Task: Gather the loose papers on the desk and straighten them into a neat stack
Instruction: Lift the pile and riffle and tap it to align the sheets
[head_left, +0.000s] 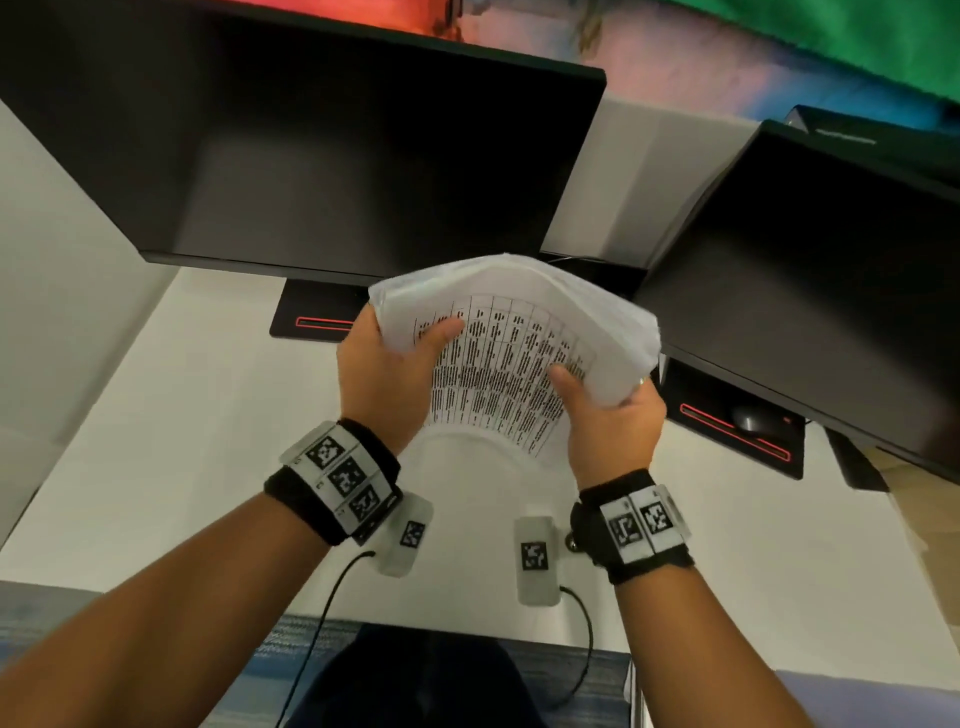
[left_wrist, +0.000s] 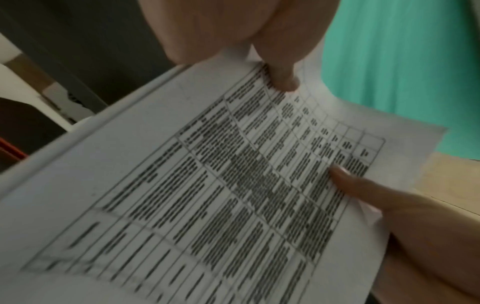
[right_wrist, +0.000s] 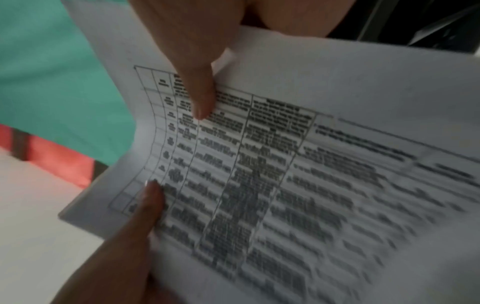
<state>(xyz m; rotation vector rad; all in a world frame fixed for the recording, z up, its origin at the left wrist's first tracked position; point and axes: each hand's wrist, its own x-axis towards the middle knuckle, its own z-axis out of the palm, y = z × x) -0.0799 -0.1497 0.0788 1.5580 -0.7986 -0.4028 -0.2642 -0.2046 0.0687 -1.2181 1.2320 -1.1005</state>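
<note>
Both forearms reach out over the desk (head_left: 171, 415). The left hand (head_left: 382, 376) and right hand (head_left: 608, 415) grip the papers (head_left: 519, 332) by their side edges, thumbs across the printed sheet, the bundle held upright before the monitors.

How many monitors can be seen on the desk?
2. One monitor stands at the back left, above the left hand; the other monitor stands at the right, angled inward. More may lie outside the view.

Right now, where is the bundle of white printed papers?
Head view: white printed papers held above the desk, centre, between left hand and right hand.
</note>
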